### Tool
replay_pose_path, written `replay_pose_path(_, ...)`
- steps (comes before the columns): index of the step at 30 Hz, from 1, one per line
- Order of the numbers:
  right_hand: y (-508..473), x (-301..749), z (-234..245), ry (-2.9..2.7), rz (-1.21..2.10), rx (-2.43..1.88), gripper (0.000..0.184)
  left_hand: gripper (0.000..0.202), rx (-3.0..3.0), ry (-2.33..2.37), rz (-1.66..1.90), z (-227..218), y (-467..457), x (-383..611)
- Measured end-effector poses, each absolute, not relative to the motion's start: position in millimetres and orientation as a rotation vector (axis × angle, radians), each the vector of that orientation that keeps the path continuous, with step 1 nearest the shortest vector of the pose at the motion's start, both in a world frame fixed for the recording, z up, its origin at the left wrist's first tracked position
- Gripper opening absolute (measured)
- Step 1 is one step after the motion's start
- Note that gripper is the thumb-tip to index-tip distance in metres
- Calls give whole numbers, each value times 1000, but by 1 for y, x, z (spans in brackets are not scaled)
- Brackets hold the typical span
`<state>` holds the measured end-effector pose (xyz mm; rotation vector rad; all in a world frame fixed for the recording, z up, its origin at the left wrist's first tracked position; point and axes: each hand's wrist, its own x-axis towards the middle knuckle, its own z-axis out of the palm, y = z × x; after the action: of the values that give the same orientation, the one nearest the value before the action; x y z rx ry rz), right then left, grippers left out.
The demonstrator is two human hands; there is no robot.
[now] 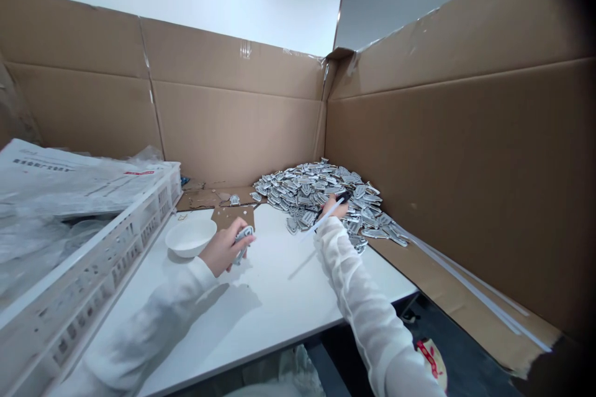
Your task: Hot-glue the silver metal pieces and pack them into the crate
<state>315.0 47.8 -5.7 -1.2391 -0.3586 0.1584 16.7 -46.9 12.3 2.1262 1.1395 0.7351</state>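
Observation:
My left hand point(224, 248) is closed round a small silver-grey metal piece point(243, 237), held just above the white table point(274, 298) beside a white bowl point(190, 237). My right hand point(333, 206) reaches out to the near edge of a big heap of the same silver-grey pieces point(321, 189) at the table's far right. It grips a thin white stick with a dark tip point(326, 216) that slants back toward me. Both arms wear white sleeves.
A white perforated plastic crate point(93, 267) with clear plastic bags on it fills the left side. Tall cardboard walls point(233, 118) enclose the back and right. Cardboard scraps point(205, 197) lie behind the bowl. The table's edge drops off at lower right to a dark floor.

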Motion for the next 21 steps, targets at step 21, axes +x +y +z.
replay_pose_path(21,-24,164,0,-1584,795,-1010,34,34,1789,1126,996,7,-19,7)
